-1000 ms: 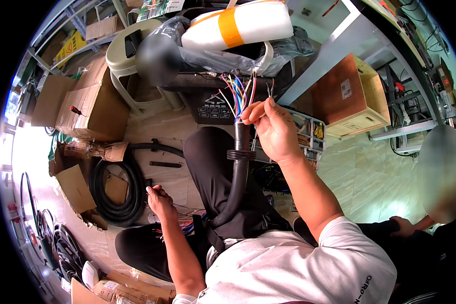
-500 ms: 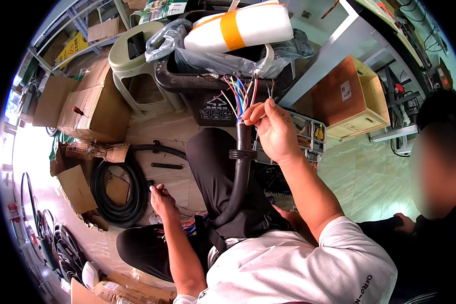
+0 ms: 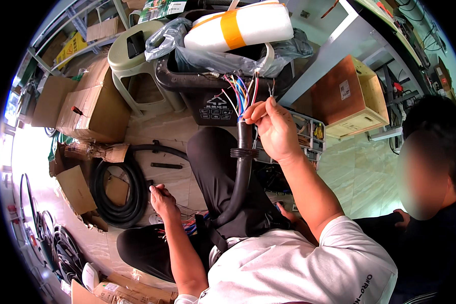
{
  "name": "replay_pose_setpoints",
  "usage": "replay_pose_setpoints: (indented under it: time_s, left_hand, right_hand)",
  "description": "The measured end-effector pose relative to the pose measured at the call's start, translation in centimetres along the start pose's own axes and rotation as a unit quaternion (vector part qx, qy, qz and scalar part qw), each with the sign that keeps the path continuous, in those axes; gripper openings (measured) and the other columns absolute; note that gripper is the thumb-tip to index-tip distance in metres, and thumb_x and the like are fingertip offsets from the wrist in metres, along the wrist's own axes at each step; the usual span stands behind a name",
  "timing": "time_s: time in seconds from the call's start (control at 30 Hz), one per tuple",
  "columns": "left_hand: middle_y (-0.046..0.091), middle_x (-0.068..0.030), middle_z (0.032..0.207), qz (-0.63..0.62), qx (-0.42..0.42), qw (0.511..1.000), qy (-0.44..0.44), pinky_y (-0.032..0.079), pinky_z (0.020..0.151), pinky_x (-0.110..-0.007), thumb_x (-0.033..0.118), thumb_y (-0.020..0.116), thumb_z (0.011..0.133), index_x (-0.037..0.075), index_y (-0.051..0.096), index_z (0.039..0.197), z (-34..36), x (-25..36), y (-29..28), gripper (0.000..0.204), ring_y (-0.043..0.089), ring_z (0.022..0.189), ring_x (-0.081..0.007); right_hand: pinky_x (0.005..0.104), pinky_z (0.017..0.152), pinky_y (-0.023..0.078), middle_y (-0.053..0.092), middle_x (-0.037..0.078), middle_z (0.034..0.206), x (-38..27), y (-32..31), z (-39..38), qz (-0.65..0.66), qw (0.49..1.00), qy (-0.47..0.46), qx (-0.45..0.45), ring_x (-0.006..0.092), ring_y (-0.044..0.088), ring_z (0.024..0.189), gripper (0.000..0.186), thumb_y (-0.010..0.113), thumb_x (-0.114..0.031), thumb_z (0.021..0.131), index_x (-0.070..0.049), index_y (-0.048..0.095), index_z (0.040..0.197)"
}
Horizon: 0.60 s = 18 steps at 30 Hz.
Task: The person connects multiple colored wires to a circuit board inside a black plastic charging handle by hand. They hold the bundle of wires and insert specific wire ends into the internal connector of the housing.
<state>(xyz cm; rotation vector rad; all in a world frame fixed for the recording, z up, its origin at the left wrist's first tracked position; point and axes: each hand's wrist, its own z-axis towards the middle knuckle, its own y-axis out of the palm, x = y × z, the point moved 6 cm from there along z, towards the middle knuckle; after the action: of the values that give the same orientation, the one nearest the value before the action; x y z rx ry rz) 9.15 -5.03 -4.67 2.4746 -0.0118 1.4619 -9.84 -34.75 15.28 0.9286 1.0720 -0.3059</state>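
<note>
My right hand (image 3: 272, 129) is raised and pinches the coloured wires (image 3: 242, 93) that fan out of the top of a thick black cable (image 3: 242, 167). The cable runs upright from my lap across my black trousers. Down at my left knee, my left hand (image 3: 162, 197) is curled with its fingers closed near a few loose wire ends; whether it holds anything I cannot tell.
A black bin (image 3: 213, 88) lined with clear plastic stands just behind the wires, with a white foam roll (image 3: 238, 25) banded in orange on top. A green stool (image 3: 137, 66), cardboard boxes (image 3: 86, 106), a coiled black hose (image 3: 119, 195) and a wooden crate (image 3: 349, 96) surround me. Another person sits at right.
The person at the right has come further into view. My right hand stays at the wire ends with small finger shifts. My left hand has hardly moved.
</note>
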Motion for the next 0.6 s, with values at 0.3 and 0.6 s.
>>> replay_pose_setpoints:
  time_s: [0.3,0.6]
  left_hand:
    - [0.043,0.0020,0.059,0.006,0.005,1.000,-0.010,0.023,0.037,-0.019,0.038,0.043,0.098,0.009,0.054,0.081,0.07,-0.10,-0.05,0.035,0.032,0.042,-0.0057]
    - [0.044,0.0021,0.060,-0.019,-0.018,1.000,-0.010,0.023,0.037,-0.019,0.035,0.045,0.098,0.009,0.055,0.083,-0.34,-0.30,0.31,0.032,0.033,0.042,-0.0054]
  right_hand:
    - [0.0286,0.075,0.043,0.064,0.011,0.082,0.11,0.04,0.01,0.009,1.000,-0.001,-0.001,0.0168,0.057,0.079,0.041,0.043,-0.031,0.098,-0.002,0.062,0.075]
    - [0.0295,0.077,0.042,0.064,0.012,0.081,0.10,-0.11,-0.07,0.006,1.000,0.000,0.004,0.0167,0.057,0.078,0.042,0.044,-0.031,0.098,-0.001,0.062,0.075]
